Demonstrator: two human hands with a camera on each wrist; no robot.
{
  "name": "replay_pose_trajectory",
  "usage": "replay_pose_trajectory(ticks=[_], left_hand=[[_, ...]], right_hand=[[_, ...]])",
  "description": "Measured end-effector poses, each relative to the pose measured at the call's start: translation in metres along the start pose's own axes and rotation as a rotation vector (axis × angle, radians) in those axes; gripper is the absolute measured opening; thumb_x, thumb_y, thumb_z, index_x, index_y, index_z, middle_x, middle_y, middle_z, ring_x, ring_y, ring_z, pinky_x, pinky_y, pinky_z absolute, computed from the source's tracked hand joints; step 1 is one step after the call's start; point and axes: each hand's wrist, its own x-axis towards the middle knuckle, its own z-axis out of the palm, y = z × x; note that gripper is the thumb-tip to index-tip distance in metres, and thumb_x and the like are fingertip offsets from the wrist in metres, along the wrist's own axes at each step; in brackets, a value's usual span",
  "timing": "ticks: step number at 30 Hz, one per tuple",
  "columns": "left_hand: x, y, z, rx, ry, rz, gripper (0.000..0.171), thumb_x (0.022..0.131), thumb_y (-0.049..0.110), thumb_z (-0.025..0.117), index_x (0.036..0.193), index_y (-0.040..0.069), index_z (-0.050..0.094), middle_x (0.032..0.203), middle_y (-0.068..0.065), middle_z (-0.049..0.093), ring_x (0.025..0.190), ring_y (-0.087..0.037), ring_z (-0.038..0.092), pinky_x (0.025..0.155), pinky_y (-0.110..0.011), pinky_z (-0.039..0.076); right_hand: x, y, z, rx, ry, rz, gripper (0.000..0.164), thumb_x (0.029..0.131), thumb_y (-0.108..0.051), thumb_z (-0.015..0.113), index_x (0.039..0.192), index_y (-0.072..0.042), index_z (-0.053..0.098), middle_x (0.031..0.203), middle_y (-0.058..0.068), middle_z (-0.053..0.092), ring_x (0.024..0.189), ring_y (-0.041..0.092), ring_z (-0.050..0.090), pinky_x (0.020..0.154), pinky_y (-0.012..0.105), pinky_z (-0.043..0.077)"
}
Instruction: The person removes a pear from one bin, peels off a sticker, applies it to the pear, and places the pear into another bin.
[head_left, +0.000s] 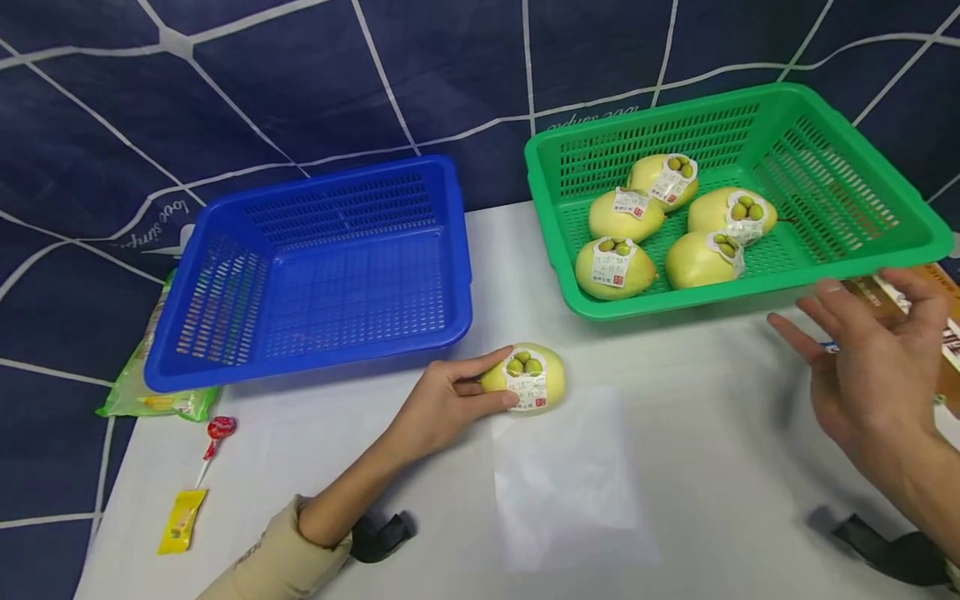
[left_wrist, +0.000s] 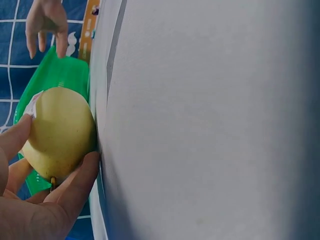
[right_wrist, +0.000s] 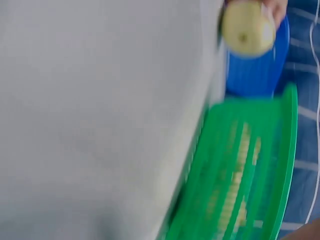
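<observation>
My left hand (head_left: 442,404) grips a yellow pear (head_left: 551,379) by its stem end, low over the white table and just above a clear plastic bag (head_left: 566,492). A label with a picture of green fruit faces up on it. In the left wrist view the thumb and fingers curl round the pear (left_wrist: 60,135), its brown stem toward the palm. My right hand (head_left: 881,358) hovers at the front right of the green basket (head_left: 720,292), fingers spread and nothing in them. Several labelled pears (head_left: 626,215) lie inside that basket.
A blue basket (head_left: 360,287) stands at the left, with a green package (head_left: 146,375) partly under it. Nearer are a red lollipop (head_left: 221,427) and a yellow wrapped packet (head_left: 182,521). At the right edge, a brown printed box (head_left: 948,350) is partly hidden behind my right hand.
</observation>
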Motion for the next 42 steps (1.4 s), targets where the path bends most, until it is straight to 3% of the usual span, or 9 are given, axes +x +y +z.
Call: replay_pose_trajectory(ticks=[3, 7, 18, 24, 28, 31, 35, 39, 42], left_hand=[[-0.001, 0.0, -0.001, -0.008, -0.005, 0.007, 0.055, 0.084, 0.004, 0.078, 0.136, 0.006, 0.059, 0.132, -0.014, 0.06, 0.098, -0.022, 0.07, 0.079, -0.029, 0.058], [-0.001, -0.002, -0.001, 0.003, -0.01, 0.041, 0.055, 0.084, 0.003, 0.078, 0.135, 0.005, 0.059, 0.134, -0.017, 0.059, 0.101, -0.023, 0.068, 0.082, -0.029, 0.057], [-0.003, -0.004, 0.005, 0.086, 0.057, 0.099, 0.052, 0.08, 0.003, 0.082, 0.129, 0.006, 0.065, 0.126, -0.012, 0.062, 0.108, -0.021, 0.062, 0.088, -0.028, 0.055], [-0.001, -0.001, 0.017, -0.027, 0.069, 0.18, 0.05, 0.077, 0.0, 0.083, 0.125, 0.004, 0.068, 0.119, -0.008, 0.067, 0.105, -0.018, 0.063, 0.087, -0.033, 0.056], [-0.001, 0.019, 0.02, -0.123, 0.06, 0.237, 0.051, 0.077, -0.007, 0.08, 0.126, -0.001, 0.066, 0.121, -0.013, 0.066, 0.103, -0.021, 0.064, 0.085, -0.037, 0.057], [0.001, 0.039, 0.021, -0.197, 0.101, 0.233, 0.051, 0.079, -0.01, 0.077, 0.128, -0.003, 0.063, 0.127, -0.013, 0.064, 0.099, -0.022, 0.066, 0.083, -0.036, 0.057], [0.021, 0.072, 0.019, -0.217, 0.225, 0.23, 0.05, 0.084, -0.004, 0.076, 0.132, 0.002, 0.062, 0.131, -0.007, 0.062, 0.092, -0.022, 0.069, 0.08, -0.031, 0.058], [0.065, 0.106, 0.01, -0.254, 0.306, 0.197, 0.05, 0.088, 0.005, 0.076, 0.136, 0.011, 0.061, 0.123, -0.007, 0.064, 0.097, -0.023, 0.067, 0.082, -0.033, 0.058], [0.102, 0.12, 0.006, -0.287, 0.351, 0.134, 0.051, 0.089, 0.01, 0.075, 0.138, 0.013, 0.059, 0.113, -0.01, 0.065, 0.098, -0.02, 0.067, 0.081, -0.031, 0.058]], right_hand=[[0.016, -0.006, -0.006, 0.0, -0.04, 0.0, 0.065, 0.096, 0.006, 0.058, 0.143, -0.033, 0.036, 0.142, 0.003, 0.039, 0.118, 0.022, 0.059, 0.065, 0.032, 0.06], [0.029, -0.003, -0.006, -0.041, -0.093, 0.016, 0.073, 0.093, 0.011, 0.059, 0.145, -0.035, 0.04, 0.143, 0.0, 0.032, 0.121, 0.019, 0.054, 0.063, 0.031, 0.059], [0.032, 0.008, 0.0, -0.091, -0.038, 0.0, 0.081, 0.087, 0.015, 0.064, 0.145, -0.034, 0.035, 0.137, -0.001, 0.029, 0.128, 0.017, 0.044, 0.073, 0.029, 0.058], [0.03, 0.006, -0.001, -0.155, 0.001, -0.007, 0.082, 0.087, 0.013, 0.066, 0.145, -0.034, 0.033, 0.135, -0.003, 0.029, 0.125, 0.014, 0.044, 0.071, 0.025, 0.057], [0.03, 0.006, -0.002, -0.173, -0.003, 0.008, 0.08, 0.089, 0.011, 0.064, 0.146, -0.036, 0.03, 0.135, -0.006, 0.028, 0.122, 0.015, 0.045, 0.064, 0.027, 0.058], [0.029, 0.006, -0.004, -0.176, -0.017, 0.017, 0.079, 0.091, 0.009, 0.063, 0.146, -0.036, 0.028, 0.136, -0.006, 0.026, 0.119, 0.017, 0.047, 0.061, 0.03, 0.059], [0.029, 0.008, -0.004, -0.174, -0.023, 0.003, 0.078, 0.09, 0.01, 0.063, 0.145, -0.035, 0.031, 0.135, -0.005, 0.027, 0.117, 0.017, 0.049, 0.061, 0.03, 0.059], [0.03, 0.008, -0.004, -0.187, -0.016, -0.013, 0.078, 0.089, 0.009, 0.065, 0.145, -0.034, 0.033, 0.135, -0.004, 0.029, 0.117, 0.016, 0.048, 0.062, 0.03, 0.059], [0.029, 0.008, -0.004, -0.185, -0.015, -0.025, 0.077, 0.089, 0.01, 0.065, 0.145, -0.034, 0.034, 0.135, -0.004, 0.029, 0.117, 0.016, 0.048, 0.062, 0.029, 0.059]])
